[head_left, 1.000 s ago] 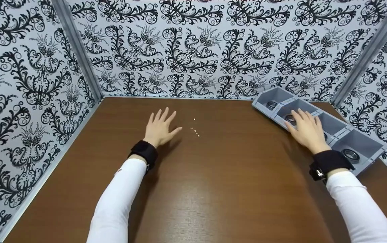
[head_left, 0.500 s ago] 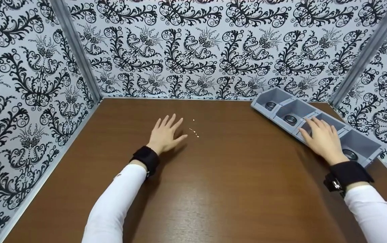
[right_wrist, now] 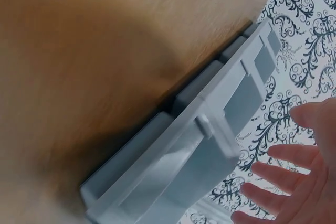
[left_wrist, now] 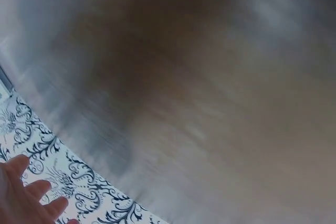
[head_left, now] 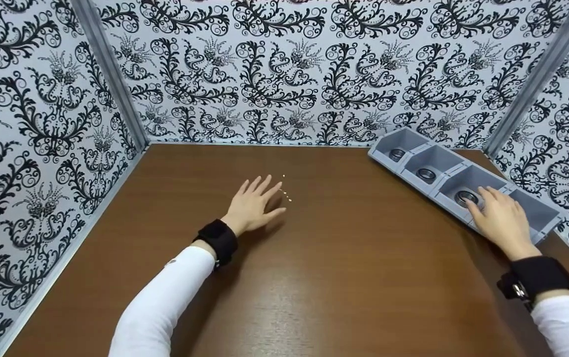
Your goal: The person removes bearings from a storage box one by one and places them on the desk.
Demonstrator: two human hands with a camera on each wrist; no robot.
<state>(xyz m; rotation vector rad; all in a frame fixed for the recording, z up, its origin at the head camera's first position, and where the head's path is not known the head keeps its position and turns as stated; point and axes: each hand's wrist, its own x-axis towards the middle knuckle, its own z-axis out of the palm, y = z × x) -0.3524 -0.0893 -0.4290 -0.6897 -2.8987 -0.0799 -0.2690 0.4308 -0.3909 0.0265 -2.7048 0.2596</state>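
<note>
Left hand (head_left: 253, 207) hovers over the brown counter (head_left: 339, 258), shadow under it; fingers straight and spread, thumb well out, near some small pale specks (head_left: 288, 197). Left wrist view catches only the fingertips, gaps between them. Right hand (head_left: 505, 220) is over the near half of the grey tray (head_left: 448, 174); fingers loosely extended, slightly bent, thumb apart from the index. Right wrist view: fingers separated, palm free; contact with the tray can't be told. Tray sits at an angle, far right of the counter, four compartments in a row. Dark rings lie in the far one (head_left: 397, 154), the second (head_left: 426, 175) and the third (head_left: 466, 199); thumb tip overlaps the third ring from the head view. Fourth compartment partly hidden by the hand. Black bands on both wrists, white sleeves, patterned walls (head_left: 284, 74) behind
</note>
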